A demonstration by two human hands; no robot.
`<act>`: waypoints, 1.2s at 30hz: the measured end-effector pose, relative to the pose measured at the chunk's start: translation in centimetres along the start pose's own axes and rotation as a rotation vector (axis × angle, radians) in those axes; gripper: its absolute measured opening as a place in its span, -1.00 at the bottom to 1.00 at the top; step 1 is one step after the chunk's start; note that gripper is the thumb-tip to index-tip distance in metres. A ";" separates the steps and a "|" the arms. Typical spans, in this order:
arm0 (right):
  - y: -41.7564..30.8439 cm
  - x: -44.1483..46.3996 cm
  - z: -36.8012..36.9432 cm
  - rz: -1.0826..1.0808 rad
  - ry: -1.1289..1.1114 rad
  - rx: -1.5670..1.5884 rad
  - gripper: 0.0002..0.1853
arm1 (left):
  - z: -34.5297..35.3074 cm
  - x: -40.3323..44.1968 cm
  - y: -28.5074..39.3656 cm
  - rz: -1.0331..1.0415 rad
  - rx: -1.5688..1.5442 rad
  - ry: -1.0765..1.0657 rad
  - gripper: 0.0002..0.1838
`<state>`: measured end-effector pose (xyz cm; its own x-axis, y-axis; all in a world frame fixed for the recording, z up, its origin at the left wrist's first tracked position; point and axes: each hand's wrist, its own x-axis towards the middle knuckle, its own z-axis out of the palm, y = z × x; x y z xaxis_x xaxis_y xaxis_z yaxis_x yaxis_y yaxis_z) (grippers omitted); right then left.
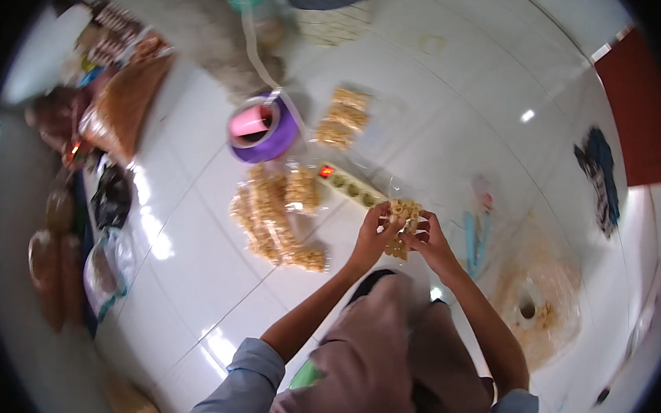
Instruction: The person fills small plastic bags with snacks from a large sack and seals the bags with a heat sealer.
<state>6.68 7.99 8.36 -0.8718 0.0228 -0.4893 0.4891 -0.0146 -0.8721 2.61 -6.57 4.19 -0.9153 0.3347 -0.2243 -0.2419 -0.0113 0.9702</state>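
Observation:
Between my two hands is a small clear plastic bag of ring-shaped snacks [403, 211], held up over my lap. My left hand [378, 228] grips its left side, fingers curled around it. On the other side my right hand [428, 239] pinches the bag too. Just behind the bag lies a cream power strip [350, 187] with a lit red switch. Several filled snack bags [273, 222] lie in a heap on the floor to the left, and more filled packets [343, 119] lie farther ahead.
A purple tub [285, 139] holds a pink cup [250, 122]. To the right lie a large open plastic bag [544, 295] with loose snacks and light-blue scissors-like handles [474, 242]. Big bags of orange-brown goods [134, 107] line the left. Dark cloth [599, 174] lies far right.

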 end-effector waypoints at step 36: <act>-3.2 -7.0 -10.3 -0.014 0.297 -0.490 -0.65 | -5.7 -4.2 2.5 0.476 0.602 0.349 -0.69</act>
<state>11.47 18.20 14.54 -0.8681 0.3007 -0.3950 0.4944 0.4517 -0.7427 4.00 -13.39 7.02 -0.9470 0.1099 0.3017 0.3176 0.4596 0.8294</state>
